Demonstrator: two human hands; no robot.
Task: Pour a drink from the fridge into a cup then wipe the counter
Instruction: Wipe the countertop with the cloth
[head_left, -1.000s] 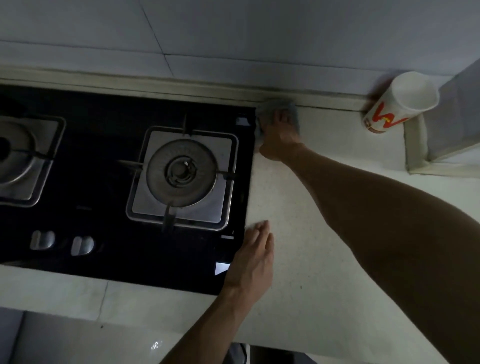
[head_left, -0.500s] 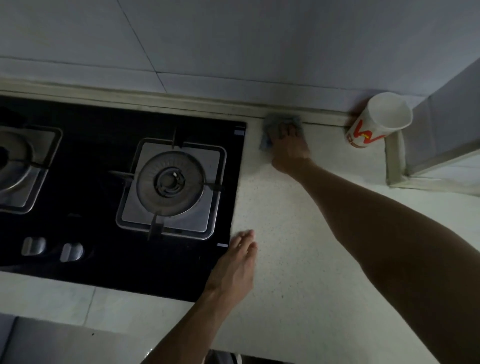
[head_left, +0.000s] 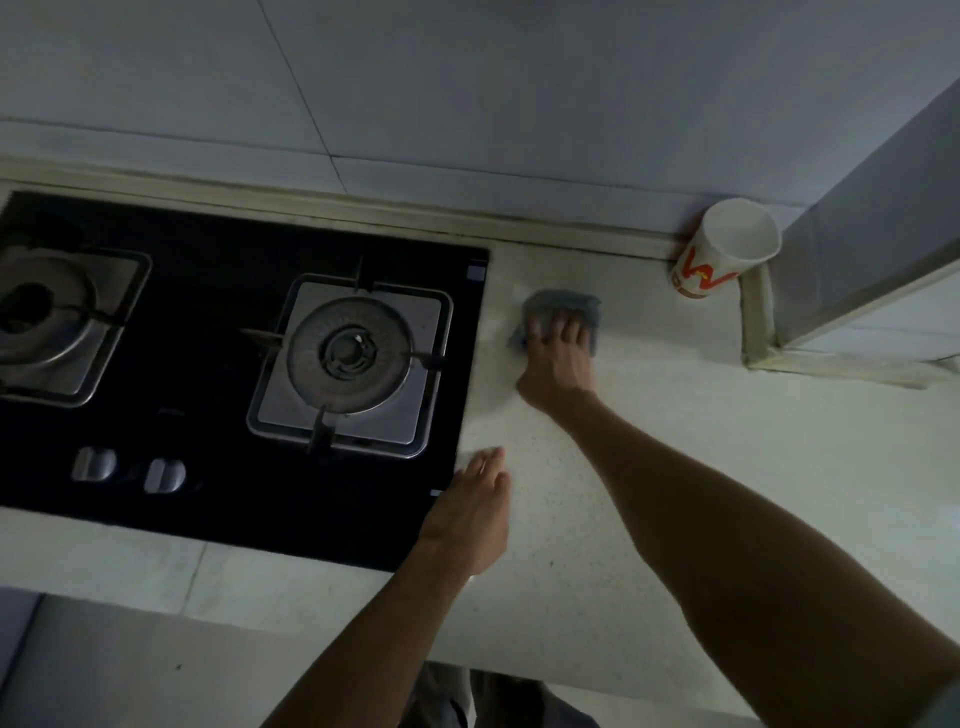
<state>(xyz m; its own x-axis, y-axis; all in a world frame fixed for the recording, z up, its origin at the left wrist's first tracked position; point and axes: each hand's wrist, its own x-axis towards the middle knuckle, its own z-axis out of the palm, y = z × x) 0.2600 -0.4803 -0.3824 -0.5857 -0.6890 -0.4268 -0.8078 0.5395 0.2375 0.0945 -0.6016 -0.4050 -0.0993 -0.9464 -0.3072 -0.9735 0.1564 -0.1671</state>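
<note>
A blue-grey cloth (head_left: 561, 304) lies on the pale speckled counter (head_left: 675, 441), just right of the hob. My right hand (head_left: 558, 364) presses flat on the cloth with spread, straight fingers. My left hand (head_left: 470, 519) rests flat on the counter at the hob's front right corner, fingers straight and holding nothing. A white paper cup (head_left: 724, 249) with a red and orange logo stands at the back right, against the wall corner. Its inside looks white; I cannot tell what it holds.
A black glass gas hob (head_left: 218, 519) with two burners (head_left: 350, 358) and two knobs (head_left: 130, 470) fills the left side. A tiled wall runs along the back. A tiled pillar (head_left: 872, 234) juts out on the right, behind the cup.
My right hand has drawn the cloth from the back edge of the counter toward me and slightly right. My left hand stays in place on the counter.
</note>
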